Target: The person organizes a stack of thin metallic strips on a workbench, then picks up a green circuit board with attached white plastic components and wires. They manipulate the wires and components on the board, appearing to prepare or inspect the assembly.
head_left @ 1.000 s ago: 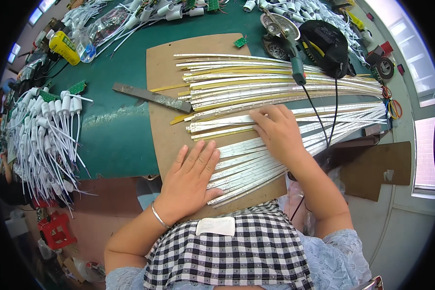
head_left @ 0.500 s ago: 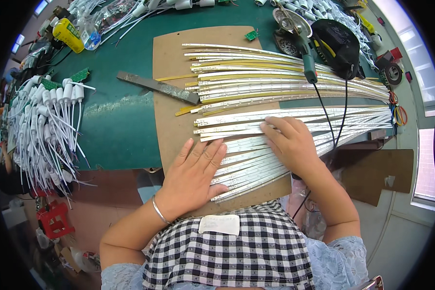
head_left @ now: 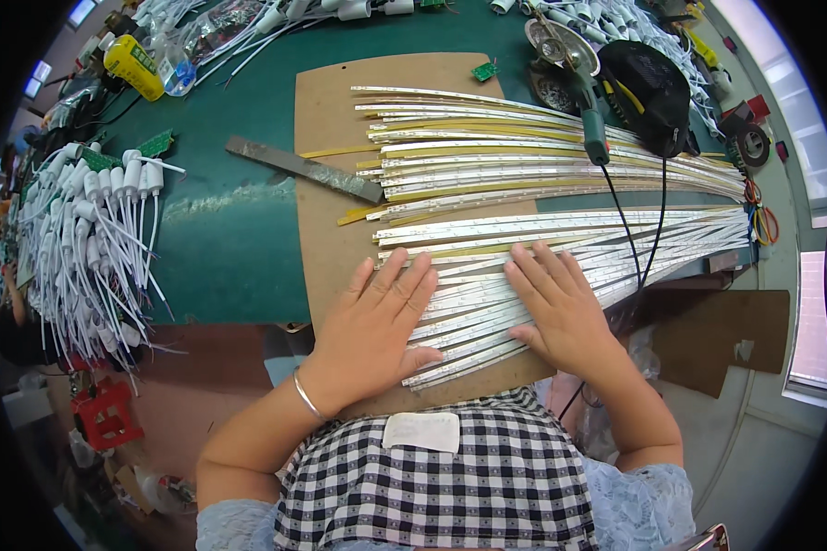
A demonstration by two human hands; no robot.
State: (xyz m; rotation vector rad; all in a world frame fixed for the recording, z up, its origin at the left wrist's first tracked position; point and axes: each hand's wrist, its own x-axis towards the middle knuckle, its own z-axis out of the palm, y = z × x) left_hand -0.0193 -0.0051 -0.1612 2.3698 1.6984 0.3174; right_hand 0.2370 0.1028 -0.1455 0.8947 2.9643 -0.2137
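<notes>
Your left hand (head_left: pixel 377 326) lies flat and open, palm down, fingers spread a little, on the brown cardboard sheet (head_left: pixel 326 230) near its front edge. Its fingertips (head_left: pixel 412 273) rest on the left ends of the nearest LED strips (head_left: pixel 487 308). A thin silver bangle (head_left: pixel 305 397) circles that wrist.

Your right hand (head_left: pixel 560 308) is also flat and open, palm down, pressing on the same fan of long white and yellow LED strips, just right of the left hand. Neither hand grips anything.

The strips spread across the cardboard, their left ends gathered toward its middle and their right ends reaching the right edge of the green table (head_left: pixel 230 248). A soldering iron (head_left: pixel 590 119) with a green handle lies over the farther strips, its black cord crossing them. A flat metal bar (head_left: pixel 303 168) lies aslant at the cardboard's left edge. A bundle of white wired connectors (head_left: pixel 87 248) is heaped at the table's left edge, and a yellow bottle (head_left: pixel 130 64) lies near the far left corner.

Compared with half a second ago, your left hand has slid right, from bare cardboard onto the strip ends, and your right hand sits slightly nearer the front edge. The two hands are now closer together.
</notes>
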